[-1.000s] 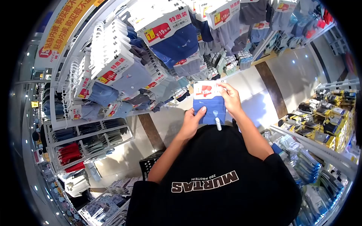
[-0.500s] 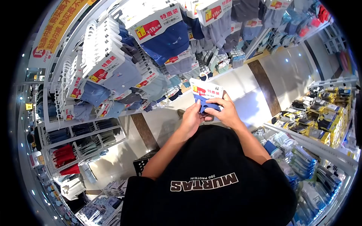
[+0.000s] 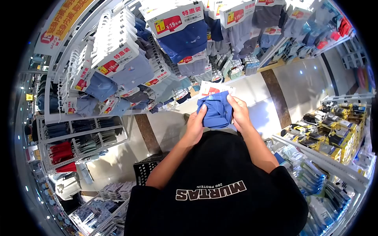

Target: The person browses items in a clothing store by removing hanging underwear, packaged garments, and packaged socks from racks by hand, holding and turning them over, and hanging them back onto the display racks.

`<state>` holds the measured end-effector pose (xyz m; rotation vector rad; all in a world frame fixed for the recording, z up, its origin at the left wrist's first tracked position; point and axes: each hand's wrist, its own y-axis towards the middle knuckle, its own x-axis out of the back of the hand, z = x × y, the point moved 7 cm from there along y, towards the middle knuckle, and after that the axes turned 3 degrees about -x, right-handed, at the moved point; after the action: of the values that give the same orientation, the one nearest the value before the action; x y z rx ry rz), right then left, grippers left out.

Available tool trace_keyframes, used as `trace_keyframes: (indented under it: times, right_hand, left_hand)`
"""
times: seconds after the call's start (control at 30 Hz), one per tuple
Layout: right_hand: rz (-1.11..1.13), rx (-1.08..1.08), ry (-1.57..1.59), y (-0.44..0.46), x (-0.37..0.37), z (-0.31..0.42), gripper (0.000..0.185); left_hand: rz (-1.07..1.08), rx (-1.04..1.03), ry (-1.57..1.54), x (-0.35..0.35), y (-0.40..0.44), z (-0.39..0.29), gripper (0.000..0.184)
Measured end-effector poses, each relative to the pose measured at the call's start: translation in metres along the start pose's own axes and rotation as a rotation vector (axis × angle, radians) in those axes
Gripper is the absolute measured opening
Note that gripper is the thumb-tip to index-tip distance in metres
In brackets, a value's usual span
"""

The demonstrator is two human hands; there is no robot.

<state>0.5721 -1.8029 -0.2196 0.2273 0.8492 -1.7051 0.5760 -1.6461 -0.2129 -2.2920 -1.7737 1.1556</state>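
A blue folded garment (image 3: 215, 111) is held up in front of my chest, its cloth bunched and partly opened over a white card (image 3: 209, 87) with a red price mark. My left hand (image 3: 195, 125) grips the garment's left edge, thumb on the front. On the opposite edge, my right hand (image 3: 240, 114) pinches the cloth, with the fingers partly hidden behind it. The lower part of the card is covered by the blue cloth.
Racks of carded garments (image 3: 183, 37) hang ahead and to the left. Low bins with red clothing (image 3: 61, 152) stand at the left. A black perforated basket (image 3: 142, 171) is beside my left arm. Shelves of yellow packs (image 3: 334, 135) line the right.
The garment went from lying flat on its card to folded small, and now its blue cloth is spread and raised over the card. Both hands have shifted to its side edges.
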Motion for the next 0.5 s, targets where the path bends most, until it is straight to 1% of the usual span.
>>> trace_keyframes:
  times: [0.07, 0.13, 0.17, 0.2, 0.3, 0.33, 0.43, 0.47, 0.5]
  right_hand:
    - [-0.025, 0.03, -0.113, -0.001, 0.006, -0.001, 0.03]
    - [0.033, 0.223, -0.396, -0.007, -0.001, 0.015, 0.031]
    - [0.059, 0.326, -0.537, -0.01, -0.007, 0.022, 0.031]
    - [0.103, 0.324, -0.569, -0.011, -0.011, 0.022, 0.031]
    - [0.125, 0.409, -0.497, -0.016, -0.028, 0.024, 0.042]
    - [0.11, 0.485, -0.56, -0.016, -0.028, 0.022, 0.056]
    - [0.025, 0.503, -0.418, -0.024, -0.042, 0.029, 0.056]
    - [-0.041, 0.572, -0.507, -0.026, -0.041, 0.032, 0.055]
    - [-0.067, 0.585, -0.585, -0.023, -0.041, 0.031, 0.053]
  left_hand:
    - [-0.013, -0.068, 0.08, 0.005, 0.001, 0.0, 0.041]
    - [-0.136, -0.064, 0.107, 0.04, 0.01, 0.016, 0.048]
    - [-0.192, -0.062, 0.122, 0.047, 0.012, 0.012, 0.051]
    - [-0.125, -0.067, 0.134, 0.048, 0.013, 0.008, 0.058]
    - [-0.061, -0.133, 0.281, 0.035, 0.016, -0.002, 0.055]
    - [-0.012, -0.206, 0.296, 0.023, 0.015, -0.007, 0.057]
    - [-0.205, -0.309, 0.417, 0.026, 0.014, -0.014, 0.067]
    - [-0.168, -0.329, 0.451, 0.022, 0.017, -0.017, 0.071]
    - [-0.131, -0.343, 0.484, 0.019, 0.017, -0.017, 0.075]
